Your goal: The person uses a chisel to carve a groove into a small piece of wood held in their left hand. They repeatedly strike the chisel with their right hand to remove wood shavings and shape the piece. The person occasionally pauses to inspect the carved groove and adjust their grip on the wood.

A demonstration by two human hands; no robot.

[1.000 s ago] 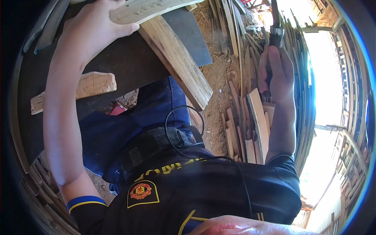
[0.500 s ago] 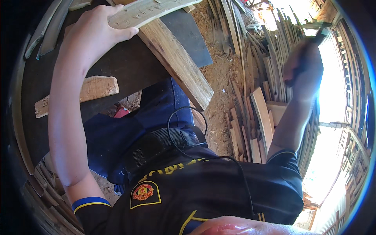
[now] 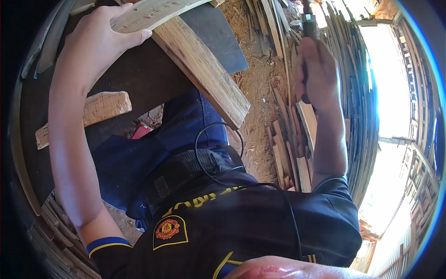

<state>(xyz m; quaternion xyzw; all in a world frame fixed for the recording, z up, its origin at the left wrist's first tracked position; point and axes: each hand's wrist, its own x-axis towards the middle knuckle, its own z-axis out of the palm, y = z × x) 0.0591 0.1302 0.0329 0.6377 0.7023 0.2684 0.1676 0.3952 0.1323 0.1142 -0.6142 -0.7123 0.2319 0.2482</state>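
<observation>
Left hand [image 3: 100, 30] clamped on curved board [image 3: 160, 13] over the thick beam's [image 3: 202, 72] far end; right hand [image 3: 319, 67], closed round dark-handled tool [image 3: 308, 27] right of beam, has swung back inward, suggesting repeated strokes

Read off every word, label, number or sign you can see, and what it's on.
Black shirt: yellow chest lettering, only partly visible; I won't copy wording.
Shirt badge: red and yellow, small lettering; likewise not copied.
Blue trousers: pale mark, too small to read.
Held board: none readable.
</observation>
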